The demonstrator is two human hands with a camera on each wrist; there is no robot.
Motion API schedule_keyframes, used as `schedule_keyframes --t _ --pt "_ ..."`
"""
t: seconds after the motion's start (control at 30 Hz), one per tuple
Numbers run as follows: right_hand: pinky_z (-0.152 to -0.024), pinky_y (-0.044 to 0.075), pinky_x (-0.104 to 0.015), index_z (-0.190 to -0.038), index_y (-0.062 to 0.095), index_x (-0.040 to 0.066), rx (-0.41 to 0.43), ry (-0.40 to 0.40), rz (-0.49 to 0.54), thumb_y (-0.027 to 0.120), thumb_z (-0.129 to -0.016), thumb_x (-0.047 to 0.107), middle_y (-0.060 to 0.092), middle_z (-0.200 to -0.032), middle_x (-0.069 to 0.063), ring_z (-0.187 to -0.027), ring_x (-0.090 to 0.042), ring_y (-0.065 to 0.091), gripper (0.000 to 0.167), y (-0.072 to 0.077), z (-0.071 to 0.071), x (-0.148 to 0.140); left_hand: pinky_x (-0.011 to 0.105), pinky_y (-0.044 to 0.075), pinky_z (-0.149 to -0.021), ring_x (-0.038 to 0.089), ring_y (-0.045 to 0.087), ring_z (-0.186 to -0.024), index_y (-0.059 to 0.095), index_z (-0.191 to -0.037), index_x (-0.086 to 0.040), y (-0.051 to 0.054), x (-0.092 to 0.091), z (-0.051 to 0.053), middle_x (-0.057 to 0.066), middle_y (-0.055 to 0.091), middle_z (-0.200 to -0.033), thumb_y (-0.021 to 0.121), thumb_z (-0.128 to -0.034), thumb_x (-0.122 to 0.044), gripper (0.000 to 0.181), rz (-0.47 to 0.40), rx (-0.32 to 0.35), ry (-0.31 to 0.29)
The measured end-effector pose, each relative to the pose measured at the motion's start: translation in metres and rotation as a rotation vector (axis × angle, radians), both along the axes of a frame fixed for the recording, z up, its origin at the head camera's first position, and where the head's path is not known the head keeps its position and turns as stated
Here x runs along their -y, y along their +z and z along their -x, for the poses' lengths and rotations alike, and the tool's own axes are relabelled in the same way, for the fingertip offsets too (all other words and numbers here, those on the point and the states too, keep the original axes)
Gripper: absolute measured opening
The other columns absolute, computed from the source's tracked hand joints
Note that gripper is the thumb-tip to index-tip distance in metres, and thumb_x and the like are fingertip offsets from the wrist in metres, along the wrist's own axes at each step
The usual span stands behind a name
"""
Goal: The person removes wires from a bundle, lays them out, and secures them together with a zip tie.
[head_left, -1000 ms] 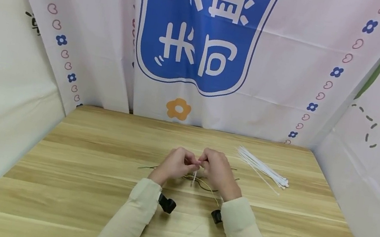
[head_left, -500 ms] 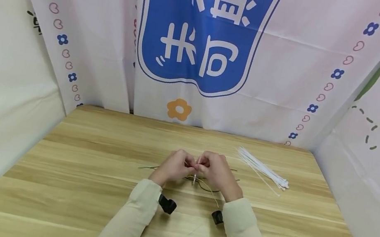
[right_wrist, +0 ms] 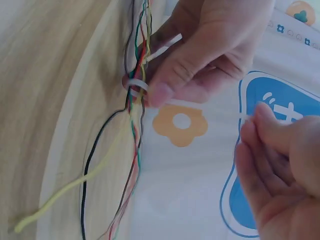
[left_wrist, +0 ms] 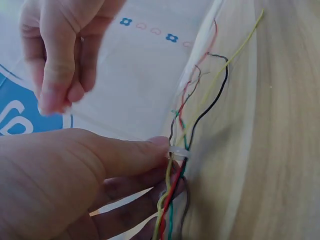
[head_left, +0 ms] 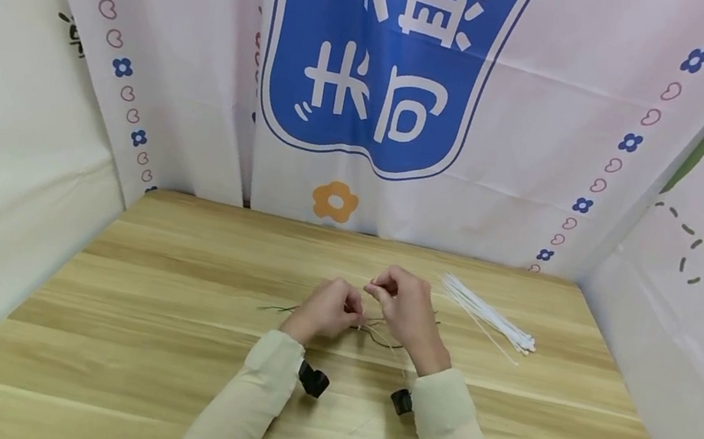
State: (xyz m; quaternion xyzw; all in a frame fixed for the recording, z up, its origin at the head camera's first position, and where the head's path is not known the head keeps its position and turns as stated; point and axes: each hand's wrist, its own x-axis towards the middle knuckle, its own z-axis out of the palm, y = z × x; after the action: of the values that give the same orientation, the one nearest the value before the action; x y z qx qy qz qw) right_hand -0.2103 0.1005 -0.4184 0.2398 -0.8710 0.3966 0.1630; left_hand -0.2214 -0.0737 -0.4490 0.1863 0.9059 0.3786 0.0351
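A bundle of thin wires (left_wrist: 172,195), red, green, yellow, black and brown, runs through a looped white cable tie (left_wrist: 178,152). My left hand (head_left: 330,307) pinches the cable tie by its loop, thumb on top and fingers behind the wires. My right hand (head_left: 405,308) is raised to the right and pinches the tie's tail, which stretches taut between both hands in the right wrist view. There, a short white strip end (right_wrist: 167,46) also shows beside the left fingers. Beyond the loop the loose wire ends fan out, a yellow wire (right_wrist: 55,200) and a black wire (right_wrist: 86,170) widest.
A pile of white cable ties (head_left: 486,312) lies at the back right of the wooden table (head_left: 158,373), one tie slightly apart from it. Printed cloth (head_left: 535,126) hangs behind the table and at both sides. Black wrist cameras (head_left: 314,382) sit on both cuffs.
Both hands were close together above the wires. My right hand has drawn up and away to the right with the tie's tail, while my left hand has lowered slightly onto the loop.
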Motion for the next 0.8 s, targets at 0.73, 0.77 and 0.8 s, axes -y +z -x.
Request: schedule_keyframes --t 0.73,0.77,0.8 --pt "-0.067 0.059 -0.026 -0.083 0.070 0.005 -0.016 -0.025 0.005 0.076 -0.093 -0.005 0.077 -0.082 -0.009 -0.077 -0.021 0.076 0.015 -0.002 -0.003 0.001 0.027 0.046 -0.065 0.011 0.053 -0.065 0.072 -0.070 -0.011 0.004 -0.008 -0.008 -0.005 0.066 -0.067 0.080 -0.0934 -0.009 0.024 0.159 -0.040 -0.032" --pt "-0.066 0.058 -0.025 -0.083 0.070 0.004 -0.015 -0.028 0.022 0.075 -0.093 -0.005 0.077 -0.083 -0.010 -0.077 -0.021 0.077 0.015 -0.003 -0.002 0.001 0.027 0.044 -0.064 0.011 0.052 -0.064 0.070 -0.070 -0.011 0.004 -0.009 -0.009 -0.004 0.063 -0.067 0.079 -0.0936 -0.009 0.026 0.171 -0.054 -0.029" --pt "-0.066 0.059 -0.025 -0.083 0.070 0.004 -0.004 -0.036 0.032 0.075 -0.094 -0.003 0.077 -0.085 -0.010 -0.078 -0.021 0.077 0.014 -0.004 -0.001 0.001 0.026 0.043 -0.063 0.011 0.051 -0.063 0.068 -0.070 -0.011 0.004 -0.009 -0.009 -0.004 0.061 -0.066 0.079 -0.0941 -0.009 0.027 0.174 -0.062 -0.029"
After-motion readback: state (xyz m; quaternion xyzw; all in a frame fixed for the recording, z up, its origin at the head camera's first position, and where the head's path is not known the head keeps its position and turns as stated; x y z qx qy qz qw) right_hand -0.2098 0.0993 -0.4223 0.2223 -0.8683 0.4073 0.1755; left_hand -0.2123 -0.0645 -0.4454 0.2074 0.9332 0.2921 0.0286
